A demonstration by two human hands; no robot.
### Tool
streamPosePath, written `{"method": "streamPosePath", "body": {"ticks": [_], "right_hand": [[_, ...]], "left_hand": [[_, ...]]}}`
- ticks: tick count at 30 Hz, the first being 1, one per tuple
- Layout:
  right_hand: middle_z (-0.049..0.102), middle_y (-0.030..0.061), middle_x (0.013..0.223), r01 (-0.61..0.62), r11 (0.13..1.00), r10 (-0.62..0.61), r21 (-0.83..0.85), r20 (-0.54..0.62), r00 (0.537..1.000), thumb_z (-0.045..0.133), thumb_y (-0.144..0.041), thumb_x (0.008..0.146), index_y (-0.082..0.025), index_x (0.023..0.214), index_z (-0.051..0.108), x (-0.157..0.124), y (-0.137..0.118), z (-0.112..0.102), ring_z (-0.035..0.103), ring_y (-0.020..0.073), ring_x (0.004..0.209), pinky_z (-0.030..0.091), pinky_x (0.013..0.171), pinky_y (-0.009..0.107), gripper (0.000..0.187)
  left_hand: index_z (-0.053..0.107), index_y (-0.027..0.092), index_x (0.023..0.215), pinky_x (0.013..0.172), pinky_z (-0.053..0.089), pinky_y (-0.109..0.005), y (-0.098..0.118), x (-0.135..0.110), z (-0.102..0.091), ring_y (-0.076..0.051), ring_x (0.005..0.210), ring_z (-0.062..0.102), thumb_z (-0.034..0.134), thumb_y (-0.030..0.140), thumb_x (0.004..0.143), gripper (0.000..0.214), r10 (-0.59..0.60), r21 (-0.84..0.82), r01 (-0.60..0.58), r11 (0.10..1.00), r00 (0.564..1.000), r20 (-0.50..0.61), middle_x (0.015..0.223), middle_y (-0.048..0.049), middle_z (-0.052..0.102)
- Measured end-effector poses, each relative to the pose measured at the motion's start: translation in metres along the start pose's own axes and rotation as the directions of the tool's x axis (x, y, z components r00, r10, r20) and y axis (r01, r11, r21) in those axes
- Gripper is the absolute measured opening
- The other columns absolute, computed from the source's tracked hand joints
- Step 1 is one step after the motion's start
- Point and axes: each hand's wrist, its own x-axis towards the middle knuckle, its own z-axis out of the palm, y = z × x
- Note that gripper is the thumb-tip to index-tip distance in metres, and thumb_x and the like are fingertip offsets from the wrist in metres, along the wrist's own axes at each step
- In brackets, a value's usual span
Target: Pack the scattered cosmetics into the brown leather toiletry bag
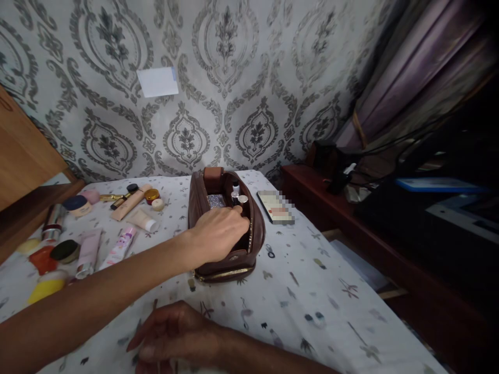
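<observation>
Checking in from my end of the head cam, left side first. There's a loose spread of cosmetics on the patterned cloth (296, 296): a navy-lidded jar (78, 206), a pale pink tube (89, 252), a pink-and-white tube (119, 248) and a yellow sponge (47, 288) lower down. My left forearm (117, 283) cuts in from the bottom left corner and slants up to the right, just in front of the yellow sponge.

Next along is my right hand (181, 332), low and near me, wrist coming in from the right. Its fingers are loosely curled with gaps between them; can't tell if they touch the cloth.

Then the brown bag (226, 278), unzipped, mid-cloth. My left hand (218, 234) is over its mouth, back up, knuckles bent, fingers dipping inside close to some small bottles (235, 192). Fingertips are hidden, so I honestly can't tell if they're pinching anything. Just right of the bag lies a phone (268, 205).
</observation>
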Motion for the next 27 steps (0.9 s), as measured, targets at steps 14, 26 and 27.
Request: {"method": "streamPosePath", "body": {"ticks": [14,26,27], "right_hand": [[0.068,-0.0016,0.070,0.002,0.999,-0.001,-0.038,0.022,1.000,0.088,-0.046,0.057,-0.012,0.092,0.070,0.000,-0.001,0.000,0.061,0.0069,0.050,0.042,0.048,0.018,0.051],[0.071,0.0046,0.073,0.079,0.997,-0.079,-0.001,-0.008,0.997,0.085,-0.042,0.068,-0.008,0.096,0.071,0.001,0.003,-0.008,0.063,0.0090,0.051,0.038,0.042,0.016,0.047],[0.071,0.0045,0.072,0.082,0.997,-0.082,0.005,-0.021,0.996,0.084,-0.042,0.069,-0.008,0.096,0.070,0.000,0.002,-0.007,0.062,0.0086,0.051,0.036,0.042,0.016,0.045]], "left_hand": [[0.064,0.015,0.088,0.070,0.050,-0.031,-0.009,-0.012,-0.007,-0.021,0.081,0.065,0.052,0.004,0.088,0.017,-0.103,-0.273,0.044,0.961,0.973,-0.207,0.091,-0.0060,0.064],[0.062,0.020,0.099,0.065,0.045,-0.023,-0.013,-0.130,0.030,-0.012,0.070,0.058,0.049,0.013,0.095,0.015,-0.421,-0.381,0.209,0.901,0.633,-0.650,0.084,0.0001,0.064],[0.062,0.020,0.099,0.065,0.045,-0.023,-0.016,-0.142,0.040,-0.012,0.071,0.059,0.049,0.014,0.094,0.015,-0.458,-0.394,0.251,0.884,0.635,-0.622,0.084,-0.0003,0.064]]}}
